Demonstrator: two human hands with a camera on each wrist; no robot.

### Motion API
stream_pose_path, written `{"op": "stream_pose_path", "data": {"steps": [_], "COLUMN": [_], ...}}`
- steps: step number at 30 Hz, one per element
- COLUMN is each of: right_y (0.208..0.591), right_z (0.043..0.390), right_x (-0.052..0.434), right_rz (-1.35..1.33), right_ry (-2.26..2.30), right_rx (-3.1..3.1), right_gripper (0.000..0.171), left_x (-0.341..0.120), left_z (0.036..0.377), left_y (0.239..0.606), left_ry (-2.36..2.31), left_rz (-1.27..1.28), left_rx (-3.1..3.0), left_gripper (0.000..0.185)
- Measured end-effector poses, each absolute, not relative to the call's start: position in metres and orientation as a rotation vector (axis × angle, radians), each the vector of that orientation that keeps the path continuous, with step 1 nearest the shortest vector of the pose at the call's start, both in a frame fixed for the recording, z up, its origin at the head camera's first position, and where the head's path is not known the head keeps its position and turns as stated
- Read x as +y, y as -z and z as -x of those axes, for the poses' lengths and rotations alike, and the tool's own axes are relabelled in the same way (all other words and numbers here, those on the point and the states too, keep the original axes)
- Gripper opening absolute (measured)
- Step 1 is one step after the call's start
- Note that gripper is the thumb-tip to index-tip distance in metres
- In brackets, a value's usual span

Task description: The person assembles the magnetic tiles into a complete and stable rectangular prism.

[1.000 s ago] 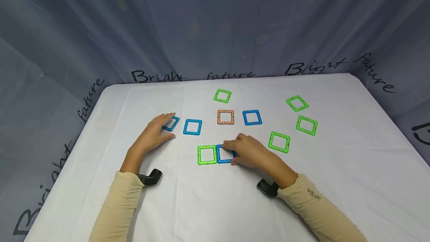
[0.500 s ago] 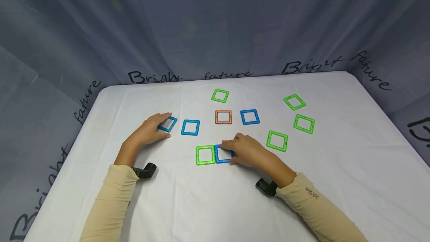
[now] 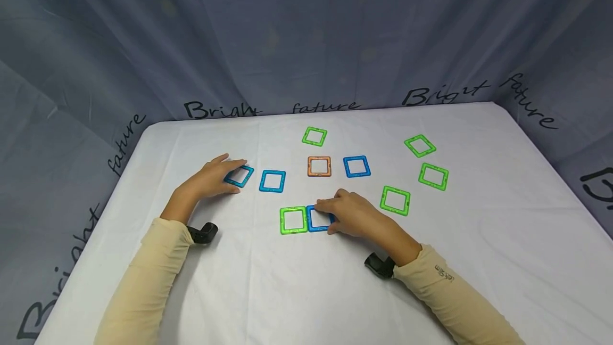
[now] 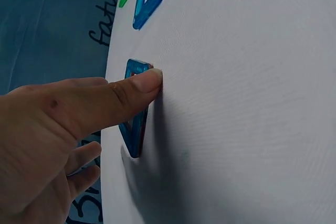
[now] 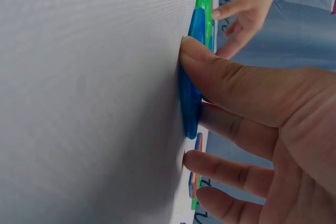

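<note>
In the head view, my right hand (image 3: pixel 354 213) pinches a blue square magnetic tile (image 3: pixel 318 229) between thumb and fingers. That tile lies edge to edge with a green square tile (image 3: pixel 293 208) on its left. My left hand (image 3: pixel 210 177) has thumb and forefinger at opposite edges of another blue tile (image 3: pixel 246 177), which lies turned at an angle. The left wrist view shows that thumb crossing in front of the tile (image 4: pixel 136 145), its other fingers partly hidden. In the right wrist view, the thumb lies on the blue tile's edge (image 5: pixel 190 103).
Beyond the hands lie another blue tile (image 3: pixel 272 190), an orange tile (image 3: pixel 319 174) and a blue tile (image 3: pixel 356 175). Several green tiles, one of them nearby (image 3: pixel 395 212), are spread at the back and right. A grey curtain (image 3: pixel 306 41) borders the white tabletop (image 3: pixel 306 292).
My left hand has drawn its thumb closer to the angled blue tile, and its forearm has shifted left. My right hand stays on its tile. The head view has shifted slightly.
</note>
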State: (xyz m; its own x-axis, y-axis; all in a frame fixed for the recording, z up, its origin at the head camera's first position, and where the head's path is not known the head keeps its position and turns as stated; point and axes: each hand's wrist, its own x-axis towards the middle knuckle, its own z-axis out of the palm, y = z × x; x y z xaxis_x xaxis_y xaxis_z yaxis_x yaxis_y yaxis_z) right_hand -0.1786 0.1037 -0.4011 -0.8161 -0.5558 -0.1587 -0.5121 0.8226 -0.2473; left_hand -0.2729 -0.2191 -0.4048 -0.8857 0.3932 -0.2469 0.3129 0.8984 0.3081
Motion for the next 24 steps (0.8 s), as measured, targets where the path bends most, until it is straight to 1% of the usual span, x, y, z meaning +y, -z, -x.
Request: {"op": "stream_pose_path", "data": {"steps": [11,20,24], "right_y": [0.4015,0.4010,0.3997], "right_z": [0.1780,0.1780,0.1777], "right_x": [0.1038,0.1036,0.1042], "right_rz": [0.842,0.829,0.828], "right_ry": [0.291,0.282,0.288], "right_rx": [2.783,2.788,2.784], "right_gripper": [0.057,0.057,0.057], "left_x": [-0.2129,-0.2127,-0.2119], "left_z": [0.2726,0.2695,0.2667], "left_y": [0.3998,0.4032,0.4036], "left_ry": [-0.268,-0.247,-0.264], "left_rz": [-0.547,-0.711,-0.754], "left_rx": [2.780,2.825,2.830], "left_gripper": [0.071,0.063,0.065]}}
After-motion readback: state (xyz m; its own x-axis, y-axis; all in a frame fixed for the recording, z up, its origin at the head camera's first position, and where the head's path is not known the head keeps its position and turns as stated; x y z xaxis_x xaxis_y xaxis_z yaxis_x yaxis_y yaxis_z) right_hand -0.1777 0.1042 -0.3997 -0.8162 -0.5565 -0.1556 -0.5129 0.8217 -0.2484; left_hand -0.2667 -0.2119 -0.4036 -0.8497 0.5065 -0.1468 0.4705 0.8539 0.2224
